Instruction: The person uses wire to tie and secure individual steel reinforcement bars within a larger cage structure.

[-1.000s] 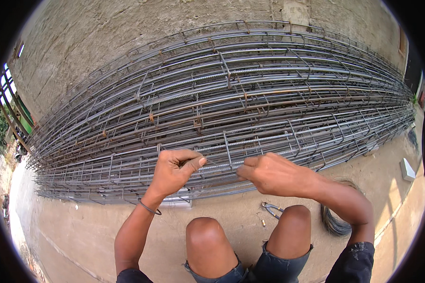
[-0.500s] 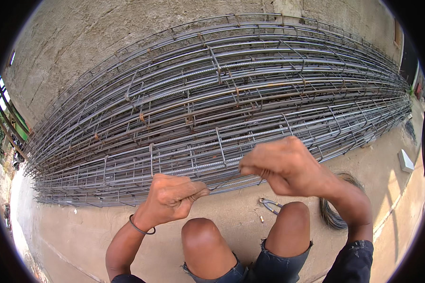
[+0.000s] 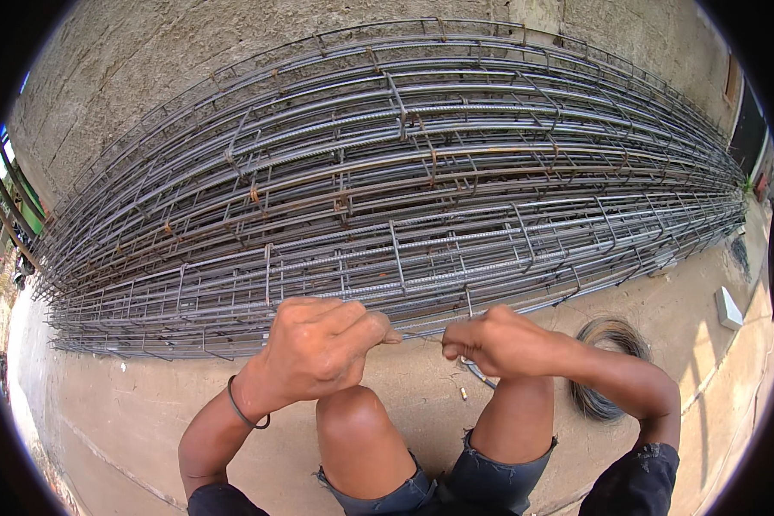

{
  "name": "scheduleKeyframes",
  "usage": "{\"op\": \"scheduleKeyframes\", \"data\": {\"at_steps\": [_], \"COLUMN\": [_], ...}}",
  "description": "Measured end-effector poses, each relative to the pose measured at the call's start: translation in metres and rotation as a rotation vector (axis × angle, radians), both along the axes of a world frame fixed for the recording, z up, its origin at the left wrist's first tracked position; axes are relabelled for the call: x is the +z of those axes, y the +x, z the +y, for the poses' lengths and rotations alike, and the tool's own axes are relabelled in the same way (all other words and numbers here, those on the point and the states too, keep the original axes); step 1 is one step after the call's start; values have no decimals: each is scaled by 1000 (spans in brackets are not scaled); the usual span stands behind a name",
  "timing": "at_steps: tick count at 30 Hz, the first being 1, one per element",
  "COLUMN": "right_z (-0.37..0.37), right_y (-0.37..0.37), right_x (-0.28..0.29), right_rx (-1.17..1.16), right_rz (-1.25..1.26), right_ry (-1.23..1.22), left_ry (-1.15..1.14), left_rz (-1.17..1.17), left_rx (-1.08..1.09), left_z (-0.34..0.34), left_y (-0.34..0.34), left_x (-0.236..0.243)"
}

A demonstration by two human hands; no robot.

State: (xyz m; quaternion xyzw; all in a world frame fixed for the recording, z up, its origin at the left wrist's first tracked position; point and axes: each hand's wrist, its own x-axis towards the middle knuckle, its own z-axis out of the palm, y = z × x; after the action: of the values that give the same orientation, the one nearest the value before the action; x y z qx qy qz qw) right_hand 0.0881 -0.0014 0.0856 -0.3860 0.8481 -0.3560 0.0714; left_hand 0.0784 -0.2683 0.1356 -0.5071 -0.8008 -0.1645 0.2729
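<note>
now the right hand had dropped level with the left hand, aligning both narrow pinches before the rebar cages; what they held, i couldn't tell.

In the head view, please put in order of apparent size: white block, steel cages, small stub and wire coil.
1. steel cages
2. wire coil, partly hidden
3. white block
4. small stub

Rebar cages lie before wall, perhaps touching.
</note>
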Motion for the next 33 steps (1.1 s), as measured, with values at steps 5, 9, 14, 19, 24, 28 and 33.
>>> {"op": "scheduleKeyframes", "data": {"at_steps": [5,9,14,19,24,28,33], "right_z": [4,20,-24,14,26,20,43], "right_y": [21,13,-5,-23,-26,-4,-30], "right_x": [46,53,38,43,44,51,77], "right_rx": [261,-296,-363,-374,-446,-22,-205], "right_rz": [87,768,722,738,921,434,632], "right_ry": [246,600,-24,-235,222,326,-145], "left_ry": [14,256,369,443,366,206,-6], "left_rz": [-123,-382,-562,-916,-825,-324,-286], "left_rx": [57,290,195,164,119,84,-121], "left_z": [5,18,55,39,18,2,14], "left_y": [-18,-23,-20,-18,-27,-52,-24], "left_x": [-30,-16,-13,-2,-18,-32,-30]}}
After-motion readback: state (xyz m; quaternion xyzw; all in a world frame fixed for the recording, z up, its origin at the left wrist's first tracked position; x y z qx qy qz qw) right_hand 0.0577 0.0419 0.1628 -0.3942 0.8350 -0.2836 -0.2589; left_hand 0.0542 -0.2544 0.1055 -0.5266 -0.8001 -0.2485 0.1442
